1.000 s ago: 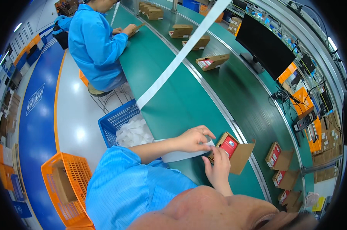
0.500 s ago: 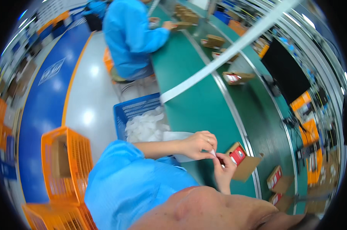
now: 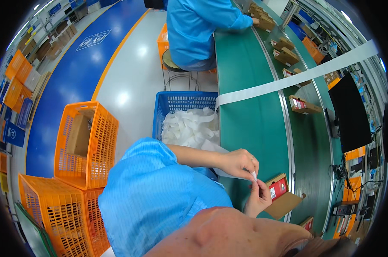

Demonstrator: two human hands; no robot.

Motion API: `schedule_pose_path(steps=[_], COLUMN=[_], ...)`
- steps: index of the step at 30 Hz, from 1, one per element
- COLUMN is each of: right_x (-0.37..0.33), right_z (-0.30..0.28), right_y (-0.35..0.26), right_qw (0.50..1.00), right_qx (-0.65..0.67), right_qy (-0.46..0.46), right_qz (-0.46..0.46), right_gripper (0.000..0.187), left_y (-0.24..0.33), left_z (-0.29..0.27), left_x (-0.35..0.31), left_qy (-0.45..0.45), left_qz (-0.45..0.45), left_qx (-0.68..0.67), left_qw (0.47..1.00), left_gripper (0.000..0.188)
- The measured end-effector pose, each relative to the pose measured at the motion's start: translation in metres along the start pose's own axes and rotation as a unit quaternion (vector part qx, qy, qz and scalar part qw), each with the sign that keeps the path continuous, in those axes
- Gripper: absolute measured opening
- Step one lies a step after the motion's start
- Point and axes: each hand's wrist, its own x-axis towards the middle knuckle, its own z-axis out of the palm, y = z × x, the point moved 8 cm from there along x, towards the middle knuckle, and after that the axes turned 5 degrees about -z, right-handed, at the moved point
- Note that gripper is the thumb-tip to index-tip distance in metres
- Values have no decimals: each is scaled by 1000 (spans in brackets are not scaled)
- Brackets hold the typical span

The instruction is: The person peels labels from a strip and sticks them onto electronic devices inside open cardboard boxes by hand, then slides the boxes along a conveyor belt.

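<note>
Presently, the left hand (image 3: 242, 163) and right hand (image 3: 258, 198) pinch a white strip (image 3: 254, 175) between closed fingertips over the table (image 3: 256, 124), just beside the open carton (image 3: 284, 206). Uneven pulling could crease or tear the strip; a sideways slip could knock the carton.

Premises: factory floor around me, evidently a packing line.
Belt: green conveyor (image 3: 308, 137) bearing small cartons (image 3: 304, 106).
Staffing: co-worker (image 3: 189, 36) in blue smock, seated beside the line.
Aisle: blue floor lane (image 3: 74, 81), orange-edged.
Storage: orange lattice crates (image 3: 103, 147).
</note>
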Motion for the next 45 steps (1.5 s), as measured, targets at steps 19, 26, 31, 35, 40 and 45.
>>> schedule_pose_path(steps=[19, 26, 31, 35, 40, 45], right_x=[13, 18, 22, 9, 14, 15], right_z=[-40, -68, -97, -130, -134, -130], right_y=[-42, -15, -3, 38, 45, 52], right_qw=[983, 970, 946, 940, 934, 923], right_qx=[-154, -202, -274, -208, -202, -233], right_qy=[54, 132, 173, 194, 174, 115], right_qz=[-83, -39, 29, 190, 239, 285], right_gripper=[4, 6, 6, 6, 6, 8], left_y=[-57, -39, -45, -42, -48, -51], left_z=[41, 106, 122, 121, 122, 122], left_x=[32, 59, 54, 48, 43, 48], left_qy=[-179, -259, -294, -287, -287, -270], left_qz=[-152, 48, 65, 71, 61, 51], left_qx=[-51, 176, 185, 194, 199, 198], left_qw=[971, 948, 935, 935, 935, 941], left_gripper=[8, 12, 16, 16, 20, 18])
